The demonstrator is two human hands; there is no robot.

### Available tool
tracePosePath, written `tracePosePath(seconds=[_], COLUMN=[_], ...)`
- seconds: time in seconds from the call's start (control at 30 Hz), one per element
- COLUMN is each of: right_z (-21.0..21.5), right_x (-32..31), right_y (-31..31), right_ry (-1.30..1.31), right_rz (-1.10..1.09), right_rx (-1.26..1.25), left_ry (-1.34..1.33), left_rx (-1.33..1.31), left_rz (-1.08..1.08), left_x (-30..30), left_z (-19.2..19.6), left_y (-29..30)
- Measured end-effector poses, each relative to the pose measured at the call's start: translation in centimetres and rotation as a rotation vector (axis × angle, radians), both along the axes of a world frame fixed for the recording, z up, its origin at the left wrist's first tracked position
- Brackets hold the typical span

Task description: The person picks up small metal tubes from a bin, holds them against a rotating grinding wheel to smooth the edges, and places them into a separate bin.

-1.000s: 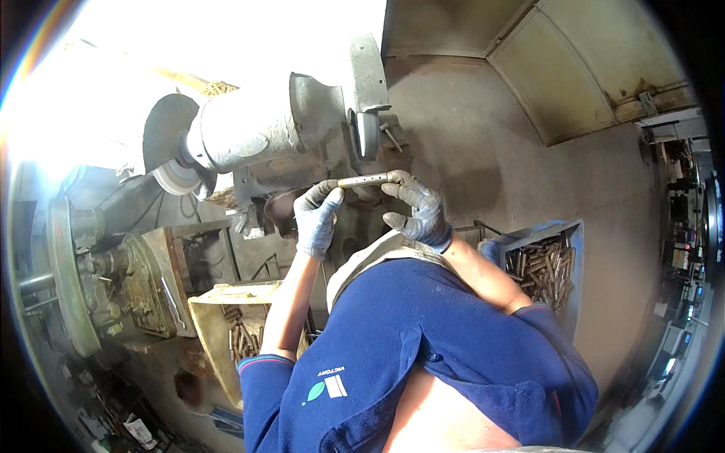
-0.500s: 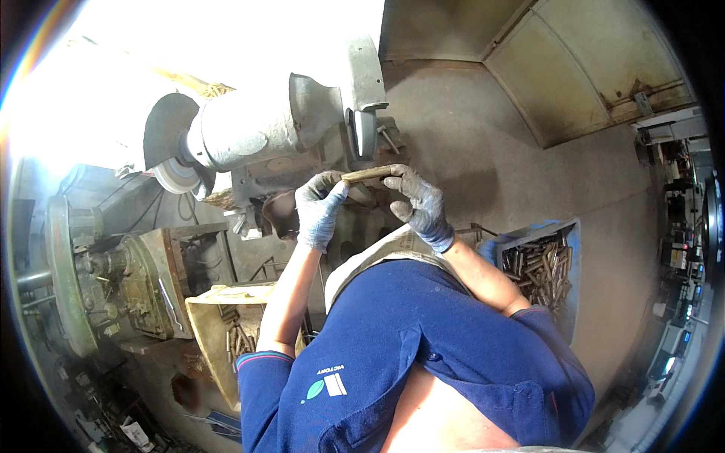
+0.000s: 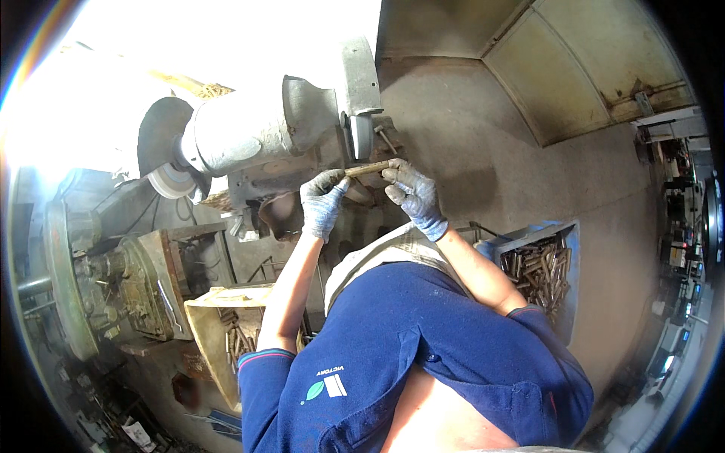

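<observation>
At the grey bench grinder (image 3: 264, 136), a worker in a blue shirt presents a short metal rod (image 3: 368, 168) to the right-hand wheel (image 3: 358, 87); a steady, level two-handed hold with light pressure looks the sound approach. The gloved left hand (image 3: 323, 202) is closed on the rod's near end just below the grinder, the gloved right hand (image 3: 411, 195) pinches its far end. The rod is slim, straight and brownish.

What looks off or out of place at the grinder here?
Nothing stands out. Both gloved hands, left hand and right hand, hold the metal rod level at the grinder wheel; rods sit inside the crate.
</observation>
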State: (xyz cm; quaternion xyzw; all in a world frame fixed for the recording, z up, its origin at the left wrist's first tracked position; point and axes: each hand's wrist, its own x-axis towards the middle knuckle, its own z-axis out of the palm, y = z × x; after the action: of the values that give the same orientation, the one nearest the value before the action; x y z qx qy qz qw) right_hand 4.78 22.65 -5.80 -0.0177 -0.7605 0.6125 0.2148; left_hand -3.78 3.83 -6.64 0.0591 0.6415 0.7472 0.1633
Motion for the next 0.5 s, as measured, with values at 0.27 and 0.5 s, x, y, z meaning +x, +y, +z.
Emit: tracePosePath(seconds=[0.27,0.5], right_z=[-1.2,-1.1], right_x=[-1.3,-1.6], right_y=[1.2,1.7], right_ry=[-0.051,-0.225], right_rz=[-0.030,-0.103], right_rx=[0.040,0.037], left_ry=[-0.208,-0.246], left_rx=[0.219,0.195], left_rz=[-0.019,0.064], left_x=[-0.6,-0.7], left_z=[-0.6,-0.9], left_y=[1.9,3.7])
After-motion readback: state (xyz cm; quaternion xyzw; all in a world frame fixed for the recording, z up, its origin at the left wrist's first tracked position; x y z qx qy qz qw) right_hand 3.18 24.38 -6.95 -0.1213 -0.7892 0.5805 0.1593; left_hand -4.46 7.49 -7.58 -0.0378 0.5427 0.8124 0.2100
